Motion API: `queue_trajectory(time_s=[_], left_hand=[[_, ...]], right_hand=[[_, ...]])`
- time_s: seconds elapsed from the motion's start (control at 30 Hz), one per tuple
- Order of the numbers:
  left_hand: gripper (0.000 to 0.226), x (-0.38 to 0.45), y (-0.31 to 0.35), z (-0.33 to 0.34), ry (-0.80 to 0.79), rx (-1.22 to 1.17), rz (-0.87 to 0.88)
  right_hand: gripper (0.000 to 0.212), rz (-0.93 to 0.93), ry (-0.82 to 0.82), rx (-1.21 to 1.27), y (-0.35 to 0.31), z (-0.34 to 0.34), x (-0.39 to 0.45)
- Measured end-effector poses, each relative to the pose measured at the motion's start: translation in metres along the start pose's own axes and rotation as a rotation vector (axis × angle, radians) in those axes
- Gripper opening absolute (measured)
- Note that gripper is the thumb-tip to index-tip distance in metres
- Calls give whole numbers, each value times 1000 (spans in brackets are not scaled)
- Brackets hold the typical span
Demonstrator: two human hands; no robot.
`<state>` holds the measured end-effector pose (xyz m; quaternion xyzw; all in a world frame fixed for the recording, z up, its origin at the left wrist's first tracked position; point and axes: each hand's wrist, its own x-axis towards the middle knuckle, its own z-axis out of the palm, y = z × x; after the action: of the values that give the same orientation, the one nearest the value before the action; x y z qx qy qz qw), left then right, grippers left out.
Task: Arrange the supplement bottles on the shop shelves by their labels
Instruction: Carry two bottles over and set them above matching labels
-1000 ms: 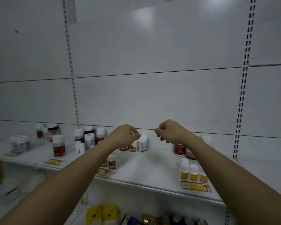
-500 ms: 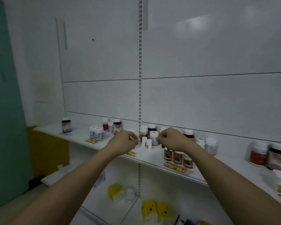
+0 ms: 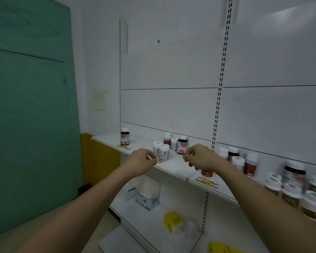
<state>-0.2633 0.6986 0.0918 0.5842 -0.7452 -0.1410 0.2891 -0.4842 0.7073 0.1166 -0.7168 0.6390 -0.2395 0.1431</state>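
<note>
Supplement bottles stand along a white shelf (image 3: 175,167). A dark-capped bottle (image 3: 125,136) stands alone at its left end. Two white bottles (image 3: 161,152) and a dark-lidded bottle (image 3: 182,147) stand between my hands. My left hand (image 3: 141,162) hovers in front of the shelf edge with its fingers curled, and my right hand (image 3: 201,157) does the same a little further right. Neither touches a bottle. A thin sliver shows at each hand's fingertips; I cannot tell what it is. A red-labelled bottle (image 3: 206,173) is partly hidden under my right hand. Several more bottles (image 3: 290,189) crowd the right end.
A green door (image 3: 31,115) fills the left side. A slotted upright rail (image 3: 217,115) runs up the white back panel. The lower shelf holds a white box (image 3: 148,194) and yellow packs (image 3: 171,220). Yellow-red price labels (image 3: 206,181) sit on the shelf edge.
My view has swung left along the shelf, bringing the green door and the shelf's left end into sight. Both hands kept their curled pose in front of me.
</note>
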Motion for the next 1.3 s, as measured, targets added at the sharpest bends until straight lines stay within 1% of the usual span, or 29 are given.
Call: queue_trajectory(time_s=[0.1, 0.27, 0.43, 0.57, 0.63, 0.73, 0.8, 0.9, 1.07, 1.17, 1.3], left_hand=[[27, 26, -20, -3, -1, 2, -5], [26, 88, -54, -2, 7, 31, 8], [27, 167, -84, 0, -48, 40, -1], [23, 229, -96, 1, -9, -20, 14], [23, 251, -105, 7, -23, -50, 27], [24, 283, -116, 15, -37, -69, 49], [23, 309, -120, 18, -37, -126, 60], [21, 350, -127, 26, -56, -211, 97], [22, 418, -138, 56, -134, -293, 184], [25, 460, -141, 77, -186, -346, 242], [39, 506, -142, 103, -293, -431, 328]], right_hand=[[35, 7, -2, 9, -5, 13, 34], [31, 40, 42, 24, 2, 38, 110], [23, 102, 46, 61, 18, 66, 188], [24, 142, 131, 49, 31, 73, 237], [24, 178, 145, 25, 37, 72, 252], [17, 232, 191, 6, 47, 65, 275], [14, 254, 251, 1, 54, 56, 291], [18, 300, 340, -16, 65, 48, 316], [19, 398, 385, -26, 87, 52, 355], [26, 461, 378, 11, 98, 55, 376], [43, 490, 294, 55, 99, 56, 392]])
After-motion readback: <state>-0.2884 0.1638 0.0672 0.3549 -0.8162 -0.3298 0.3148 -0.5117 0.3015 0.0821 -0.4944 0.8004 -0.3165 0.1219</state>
